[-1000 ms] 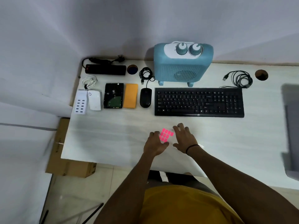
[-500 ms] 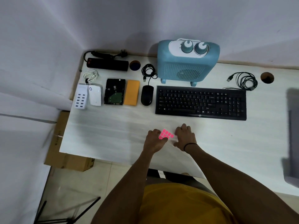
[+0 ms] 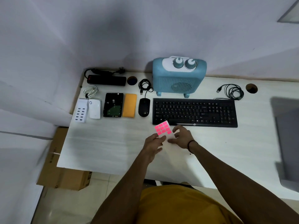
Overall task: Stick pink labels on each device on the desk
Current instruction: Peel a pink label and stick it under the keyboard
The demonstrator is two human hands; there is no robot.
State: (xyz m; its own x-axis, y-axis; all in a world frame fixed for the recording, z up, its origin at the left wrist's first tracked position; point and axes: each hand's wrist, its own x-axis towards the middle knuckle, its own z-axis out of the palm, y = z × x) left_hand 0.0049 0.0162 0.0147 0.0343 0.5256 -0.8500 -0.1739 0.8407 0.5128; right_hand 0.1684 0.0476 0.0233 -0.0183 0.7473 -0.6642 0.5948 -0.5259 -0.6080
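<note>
A white sheet of several pink labels [image 3: 163, 129] is held tilted just above the desk, in front of the black keyboard [image 3: 195, 112]. My left hand [image 3: 152, 145] grips its lower left edge and my right hand [image 3: 181, 136] pinches its right side. Along the back, left to right, lie a white USB hub [image 3: 81, 112], a white adapter [image 3: 94, 108], a bare hard drive [image 3: 113, 107], an orange case [image 3: 129, 105], a black mouse [image 3: 144, 107] and a blue fan heater [image 3: 178, 76]. A black power strip [image 3: 106, 80] sits at the back left. No label shows on any device.
The white desk [image 3: 100, 146] stands in a wall corner. A coiled white cable [image 3: 90, 91] and a coiled black cable [image 3: 233, 92] lie at the back, near two round cable holes [image 3: 251, 88]. A cardboard box [image 3: 61, 175] sits on the floor at left.
Both hands have lifted the label sheet off the desk and tilted it up toward the keyboard; the left hand now grips its lower edge. The camera view has shifted.
</note>
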